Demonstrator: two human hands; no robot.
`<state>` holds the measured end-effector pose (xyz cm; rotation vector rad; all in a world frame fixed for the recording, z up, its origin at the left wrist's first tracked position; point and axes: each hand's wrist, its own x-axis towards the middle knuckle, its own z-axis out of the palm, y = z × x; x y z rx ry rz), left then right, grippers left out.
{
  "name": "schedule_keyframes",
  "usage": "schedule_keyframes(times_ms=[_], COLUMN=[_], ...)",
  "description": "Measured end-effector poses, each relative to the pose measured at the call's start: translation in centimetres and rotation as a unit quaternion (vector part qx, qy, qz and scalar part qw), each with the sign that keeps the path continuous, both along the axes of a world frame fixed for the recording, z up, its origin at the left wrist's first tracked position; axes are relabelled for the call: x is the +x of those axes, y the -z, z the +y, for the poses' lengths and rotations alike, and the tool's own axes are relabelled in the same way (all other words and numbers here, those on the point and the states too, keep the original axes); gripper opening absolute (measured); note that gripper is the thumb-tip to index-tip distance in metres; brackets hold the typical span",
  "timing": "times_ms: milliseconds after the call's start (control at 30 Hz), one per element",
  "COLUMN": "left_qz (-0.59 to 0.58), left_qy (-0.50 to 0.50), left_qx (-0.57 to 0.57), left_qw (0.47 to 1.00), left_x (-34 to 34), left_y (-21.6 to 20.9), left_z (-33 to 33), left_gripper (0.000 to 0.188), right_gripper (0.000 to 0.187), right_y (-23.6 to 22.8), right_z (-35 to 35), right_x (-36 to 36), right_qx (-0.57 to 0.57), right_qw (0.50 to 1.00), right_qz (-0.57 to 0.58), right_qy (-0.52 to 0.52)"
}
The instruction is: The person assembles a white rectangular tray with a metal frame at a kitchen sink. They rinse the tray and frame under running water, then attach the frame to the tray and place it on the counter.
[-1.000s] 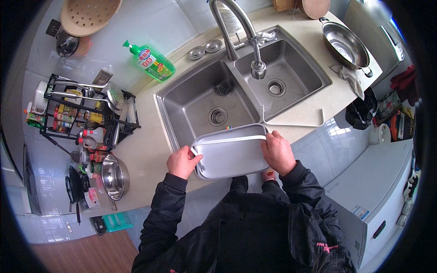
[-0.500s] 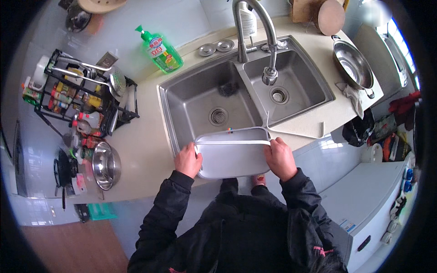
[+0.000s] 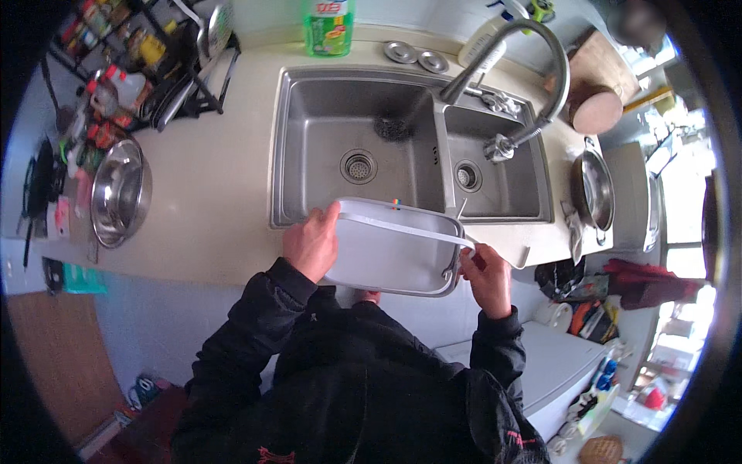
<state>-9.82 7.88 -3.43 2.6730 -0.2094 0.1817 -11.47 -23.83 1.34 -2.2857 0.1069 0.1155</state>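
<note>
A light-grey rectangular container [image 3: 394, 259] with rounded corners and a darker rim is held at the front edge of the double sink [image 3: 280, 147]. A white strap-like handle [image 3: 402, 227] runs across it. My left hand [image 3: 311, 242] grips its left end, where handle and rim meet. At the other end, my right hand [image 3: 487, 277] pinches the handle's end between thumb and fingers. Beside those fingers, a small dark fitting shows on the container's right side. A small multicoloured mark is on the far rim.
A curved faucet [image 3: 558, 69] hangs over the right basin. A green soap bottle [image 3: 328, 29] and two metal drain covers [image 3: 417, 56] stand behind the sink. At the left are a steel bowl [image 3: 120, 193] and a spice rack; at the right, a two-handled pan [image 3: 593, 189].
My view has shifted and turned. The container now slants down to the right. My right hand has changed from gripping the corner to pinching the handle's end.
</note>
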Motion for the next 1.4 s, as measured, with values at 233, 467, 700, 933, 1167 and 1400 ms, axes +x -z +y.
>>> schedule_keyframes(times_ms=[233, 467, 700, 933, 1167, 1400], left_qz=[0.003, 0.021, 0.023, 0.018, 0.011, 0.031], left_qy=[0.008, 0.011, 0.000, -0.015, -0.013, -0.015], left_qx=[-0.014, -0.042, -0.072, -0.062, -0.087, -0.076], left_qw=[1.000, 0.999, 0.997, 0.998, 0.996, 0.996], left_x=[0.1, -0.2, -0.7, -1.0, -0.9, -0.9], left_y=[0.1, 0.3, 0.5, 0.6, 0.8, 0.7], left_z=[0.3, 0.5, 0.4, 0.2, 0.1, 0.2], left_gripper=[0.027, 0.026, 0.030, 0.025, 0.023, 0.024], right_gripper=[0.012, 0.014, 0.019, 0.015, 0.016, 0.020], right_y=[1.0, 1.8, 1.2, 1.6, 2.5, 3.4], right_z=[1.2, 1.0, 1.6, 1.2, 0.3, 0.3], right_x=[1.8, 2.2, 2.3, 2.1, 3.0, 2.6], right_qx=[0.018, -0.018, 0.088, 0.008, 0.093, 0.053], right_qw=[0.999, 0.999, 0.995, 0.998, 0.994, 0.998], right_qz=[0.027, -0.015, 0.007, -0.052, -0.045, -0.042], right_qy=[0.034, 0.032, 0.056, 0.038, 0.036, 0.018])
